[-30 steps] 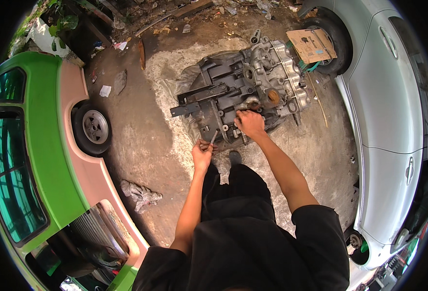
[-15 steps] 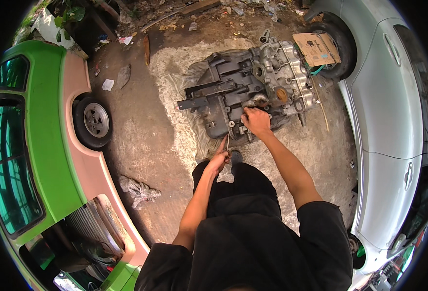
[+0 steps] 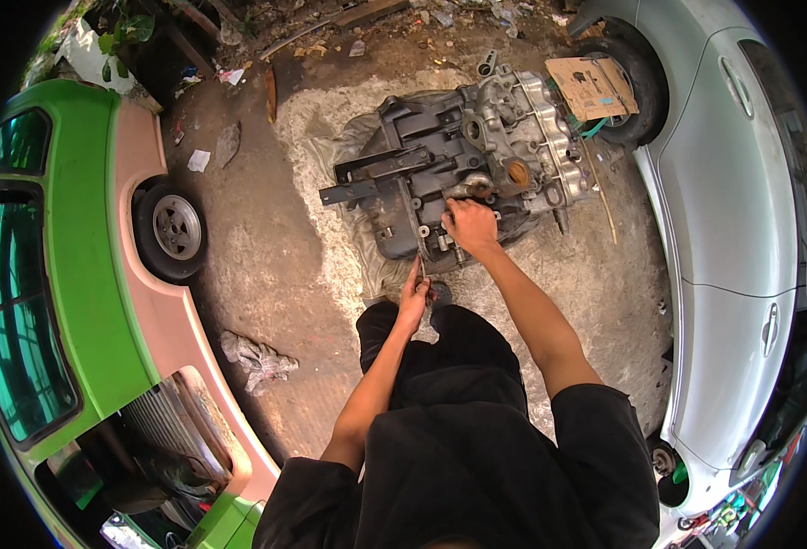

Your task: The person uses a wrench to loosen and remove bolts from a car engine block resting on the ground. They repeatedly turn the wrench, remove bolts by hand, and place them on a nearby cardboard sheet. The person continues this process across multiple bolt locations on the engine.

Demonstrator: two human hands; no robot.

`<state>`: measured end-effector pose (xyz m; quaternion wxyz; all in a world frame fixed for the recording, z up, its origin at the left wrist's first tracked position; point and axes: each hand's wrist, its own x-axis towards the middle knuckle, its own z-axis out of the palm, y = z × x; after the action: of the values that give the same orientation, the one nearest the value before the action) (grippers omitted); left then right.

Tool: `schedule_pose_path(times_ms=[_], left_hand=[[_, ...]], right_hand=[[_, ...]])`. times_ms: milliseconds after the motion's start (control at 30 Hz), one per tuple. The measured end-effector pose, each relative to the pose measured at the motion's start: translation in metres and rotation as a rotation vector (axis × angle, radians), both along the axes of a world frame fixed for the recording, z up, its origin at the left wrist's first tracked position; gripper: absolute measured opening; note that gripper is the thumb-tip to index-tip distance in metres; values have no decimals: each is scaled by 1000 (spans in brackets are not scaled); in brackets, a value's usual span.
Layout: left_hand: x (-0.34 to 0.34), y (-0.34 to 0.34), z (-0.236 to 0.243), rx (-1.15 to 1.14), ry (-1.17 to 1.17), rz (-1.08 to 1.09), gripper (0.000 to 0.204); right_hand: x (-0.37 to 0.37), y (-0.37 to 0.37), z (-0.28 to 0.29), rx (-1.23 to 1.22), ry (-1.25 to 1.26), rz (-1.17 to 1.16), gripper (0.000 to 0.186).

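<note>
A large engine block (image 3: 435, 146), dark on its left part and bare silvery metal on its right, lies on a crumpled grey sheet (image 3: 371, 240) on the ground. My left hand (image 3: 412, 297) is closed around a thin metal tool (image 3: 424, 267) at the engine's near edge; the tool's kind is too small to tell. Its index finger stretches toward the engine. On the engine's near side rests my right hand (image 3: 470, 226), fingers curled down. Whatever lies under those fingers is hidden. Small metal fittings (image 3: 443, 242) show between the two hands.
A green and pink vehicle (image 3: 101, 238) stands to the left, a silver car (image 3: 723, 210) to the right. Cardboard (image 3: 593, 89) leans at the car's wheel. A grey rag (image 3: 259, 360) lies on the ground left of me. Litter and a wood plank (image 3: 371, 11) lie at the back.
The whole scene has slid slightly left in the picture. Both hands keep their places at the engine's near side, with only a small shift of the left hand.
</note>
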<state>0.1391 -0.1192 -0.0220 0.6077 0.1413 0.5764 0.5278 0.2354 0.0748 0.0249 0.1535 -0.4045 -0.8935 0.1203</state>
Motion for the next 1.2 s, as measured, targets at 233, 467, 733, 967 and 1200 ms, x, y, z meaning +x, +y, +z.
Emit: schedule_pose_path(times_ms=[233, 467, 733, 967, 1200], left_hand=[[10, -1, -4, 65, 219, 53, 63], [17, -2, -9, 27, -15, 131, 62], [27, 2, -9, -11, -219, 281, 61], [28, 4, -18, 62, -92, 311, 59], [34, 1, -15, 67, -19, 228, 74]], right_hand=[[1, 1, -3, 6, 4, 3, 21], [0, 1, -4, 2, 5, 6, 22], [0, 2, -2, -13, -23, 12, 24], [1, 1, -2, 16, -8, 13, 24], [-1, 1, -1, -19, -65, -11, 29]])
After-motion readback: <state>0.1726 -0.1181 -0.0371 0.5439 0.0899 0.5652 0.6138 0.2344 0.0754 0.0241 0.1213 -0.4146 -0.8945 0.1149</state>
